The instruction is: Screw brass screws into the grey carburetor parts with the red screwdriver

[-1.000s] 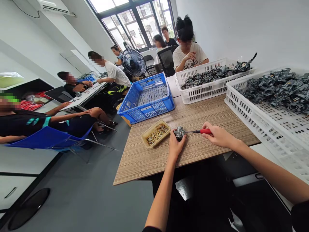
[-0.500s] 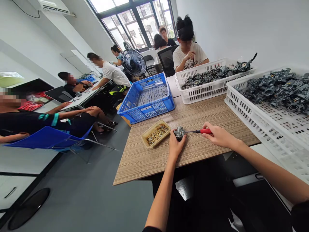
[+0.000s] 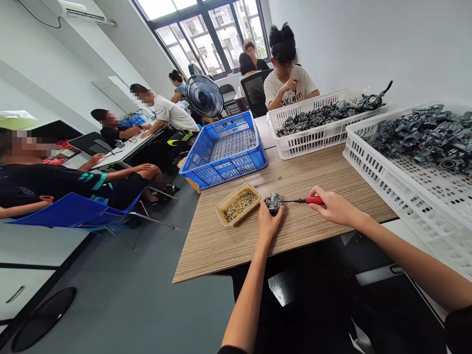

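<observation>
**A:** Grip status?

**B:** Left hand [image 3: 269, 222] is closed around the grey metal part [image 3: 274, 201] and holds it down on the table [image 3: 221, 250], just right of the tan tray [image 3: 244, 213]. Right hand [image 3: 334, 206] is clamped on the red handle of the screwdriver [image 3: 312, 200]. The shaft lies nearly level, with the tip at the part's right side. Whether the tip is seated is too small to tell.

**A:** Main risk?

**B:** I'd say tip slip. The shaft is long and thin and the push goes sideways, with only fingers bracing the part. If the tip cams out, it heads toward the left thumb and fingers wrapped right behind it.

**A:** Does the part move?

**B:** It could. There's no vise or fixture, just the palm on a smooth laminate top. A sideways push may skid or roll the part left into the tray.

**A:** What's in the tray?

**B:** Small brass pieces [image 3: 239, 203], loose and heaped. The tray sits near the table's left edge, so a knock could spill them onto the floor.

**A:** Anything else?

**B:** Both arms are stretched out, so the work is far from the body and there's less control over tool angle. A skewed tip likely chews the fastener head. The view is also wide and the part is tiny in it, so alignment is hard to judge from here.

**A:** Clutter?

**B:** The blue crate [image 3: 224, 172] and the white basket [image 3: 383, 191] of dark castings are both well apart from the hands. I see no interference from them.
</observation>
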A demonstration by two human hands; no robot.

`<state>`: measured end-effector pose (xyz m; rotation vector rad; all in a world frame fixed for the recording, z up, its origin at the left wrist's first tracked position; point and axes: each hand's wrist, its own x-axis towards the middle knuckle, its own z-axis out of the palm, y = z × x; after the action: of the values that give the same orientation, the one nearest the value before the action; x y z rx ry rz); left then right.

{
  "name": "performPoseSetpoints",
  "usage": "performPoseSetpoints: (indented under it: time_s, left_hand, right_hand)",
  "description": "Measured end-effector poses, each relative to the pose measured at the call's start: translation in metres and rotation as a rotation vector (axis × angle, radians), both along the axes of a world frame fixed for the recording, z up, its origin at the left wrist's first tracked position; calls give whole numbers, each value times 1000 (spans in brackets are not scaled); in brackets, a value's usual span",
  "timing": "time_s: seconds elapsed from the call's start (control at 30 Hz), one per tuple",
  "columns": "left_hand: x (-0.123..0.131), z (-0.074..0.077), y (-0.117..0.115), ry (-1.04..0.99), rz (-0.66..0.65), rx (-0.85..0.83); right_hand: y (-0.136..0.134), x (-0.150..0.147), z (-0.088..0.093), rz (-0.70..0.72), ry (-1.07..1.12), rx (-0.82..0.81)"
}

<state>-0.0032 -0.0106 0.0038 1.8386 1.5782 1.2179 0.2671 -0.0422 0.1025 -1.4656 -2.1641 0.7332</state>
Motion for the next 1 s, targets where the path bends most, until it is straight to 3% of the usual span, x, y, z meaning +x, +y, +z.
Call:
performPoseSetpoints:
  time_s: [1.0]
  left_hand:
    - [-1, 1, 0, -10, 5, -9]
  right_hand:
    - [0, -1, 2, -1, 17, -9]
